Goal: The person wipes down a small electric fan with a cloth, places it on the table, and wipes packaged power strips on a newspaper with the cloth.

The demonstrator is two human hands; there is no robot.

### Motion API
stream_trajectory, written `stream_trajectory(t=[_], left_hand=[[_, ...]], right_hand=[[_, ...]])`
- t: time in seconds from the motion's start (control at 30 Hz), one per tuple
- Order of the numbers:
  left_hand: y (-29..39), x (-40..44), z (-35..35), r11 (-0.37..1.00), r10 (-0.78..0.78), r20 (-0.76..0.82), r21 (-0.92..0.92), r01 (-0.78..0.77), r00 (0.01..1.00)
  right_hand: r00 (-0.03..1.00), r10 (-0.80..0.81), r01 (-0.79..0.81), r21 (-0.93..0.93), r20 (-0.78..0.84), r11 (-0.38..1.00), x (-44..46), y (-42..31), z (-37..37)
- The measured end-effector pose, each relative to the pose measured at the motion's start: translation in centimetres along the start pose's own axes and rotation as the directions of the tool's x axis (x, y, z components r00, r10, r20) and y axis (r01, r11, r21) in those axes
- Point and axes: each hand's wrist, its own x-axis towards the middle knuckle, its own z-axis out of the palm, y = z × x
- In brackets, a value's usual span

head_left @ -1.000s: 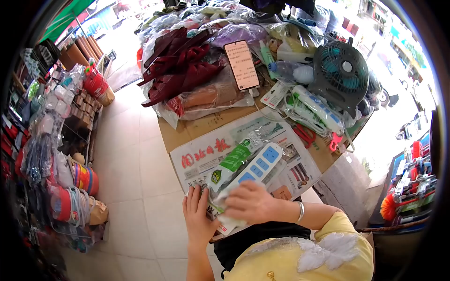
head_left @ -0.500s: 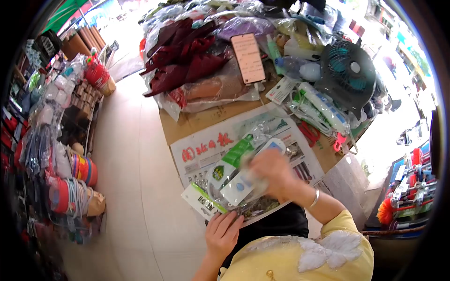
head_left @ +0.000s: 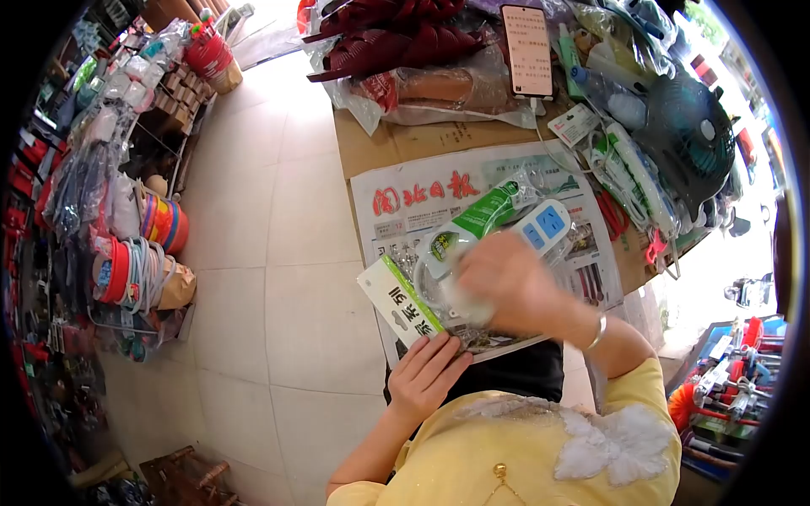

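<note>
Closed on a blurred white cloth (head_left: 471,308), your right hand (head_left: 512,274) half-covers the power strip (head_left: 542,226); your left hand (head_left: 424,384) touches the card (head_left: 403,300), pinch unclear; press it flat.

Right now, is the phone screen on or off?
On: the phone screen is lit pale pink with lines of dark text.

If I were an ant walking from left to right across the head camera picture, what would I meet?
Coiled pale cord → the left hand → the power strip's blue sockets → the dark fan.
</note>
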Motion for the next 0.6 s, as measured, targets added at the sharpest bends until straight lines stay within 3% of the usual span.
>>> stream_trajectory(t=[0.07,0.1,0.17,0.23,0.37,0.43,0.5,0.6], left_hand=[[-0.4,-1.8,0.7,1.000,-0.009,-0.053,0.003,0.009,0.999],[-0.4,-1.9,0.7,1.000,-0.011,-0.051,0.004,0.012,0.999],[-0.4,-1.7,0.2,0.999,0.018,-0.021,0.042,-0.017,1.000],[-0.3,-0.6,-0.1,0.999,0.043,-0.009,0.013,-0.043,0.999],[0.0,-0.3,0.0,1.000,0.018,0.006,0.020,-0.018,1.000],[-0.1,-0.2,-0.2,1.000,0.006,0.005,0.028,-0.007,1.000],[-0.2,-0.1,-0.3,1.000,0.015,-0.002,0.020,-0.015,1.000],[-0.5,-2.1,0.4,0.999,0.035,-0.047,0.002,-0.035,0.998]], right_hand=[[0.958,-0.254,0.250,0.043,0.134,0.967,1.3,-3.8,2.0],[0.896,-0.330,0.329,0.055,0.296,0.943,1.7,-4.5,3.4],[0.903,-0.317,0.324,0.026,0.290,0.946,3.0,-3.8,5.1],[0.888,-0.225,0.301,-0.137,0.400,0.944,5.3,-2.6,6.2],[0.938,-0.100,0.176,-0.206,0.332,0.963,8.4,-0.1,8.1],[0.946,-0.123,0.199,-0.236,0.300,0.951,8.3,-0.7,8.5],[0.886,-0.201,0.289,-0.158,0.418,0.944,5.9,-2.8,6.8],[0.868,-0.295,0.337,-0.037,0.399,0.941,3.2,-5.1,4.8]])
